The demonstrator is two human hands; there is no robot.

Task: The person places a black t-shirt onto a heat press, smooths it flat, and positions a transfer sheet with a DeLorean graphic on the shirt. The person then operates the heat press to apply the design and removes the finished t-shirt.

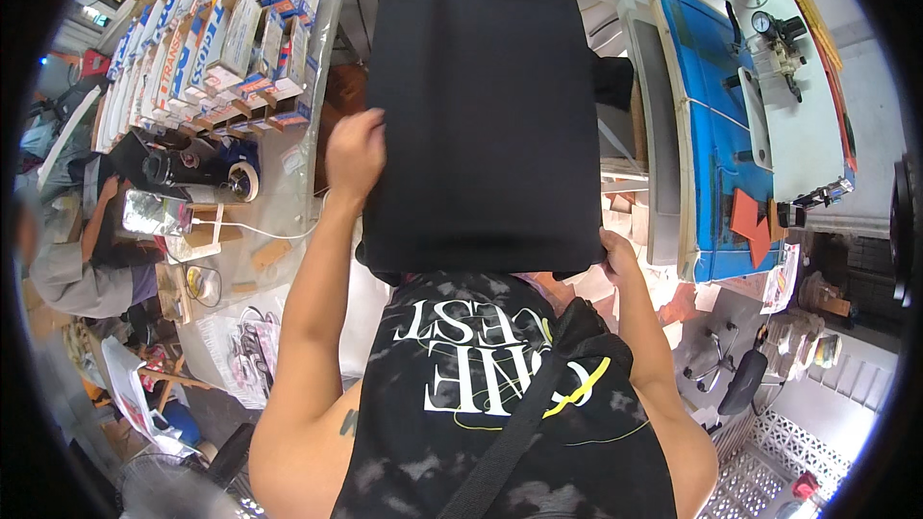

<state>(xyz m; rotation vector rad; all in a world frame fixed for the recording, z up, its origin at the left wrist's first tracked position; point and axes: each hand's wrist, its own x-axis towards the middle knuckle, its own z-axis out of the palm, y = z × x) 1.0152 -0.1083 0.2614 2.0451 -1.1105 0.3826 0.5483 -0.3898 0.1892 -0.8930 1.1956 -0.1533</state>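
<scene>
Black cloth (486, 125) lies smooth and taut over a flat board with rounded corners, right in front of me. My left hand (356, 156) is at the board's left edge, its fingers curled closed; what lies between them is hidden. At the near right corner, my right hand (617, 256) grips the edge of the cloth, its fingertips partly out of sight behind it. A dark bit of cloth (612, 83) sticks out past the board's right side.
On the right stands a machine with a blue flat panel (726, 144) and a pressure gauge (761, 22). Stacked cardboard boxes (231, 48) fill the left table. A phone (157, 213) trails a white cable there. Another person (82, 269) sits far left. An office chair (745, 380) stands right.
</scene>
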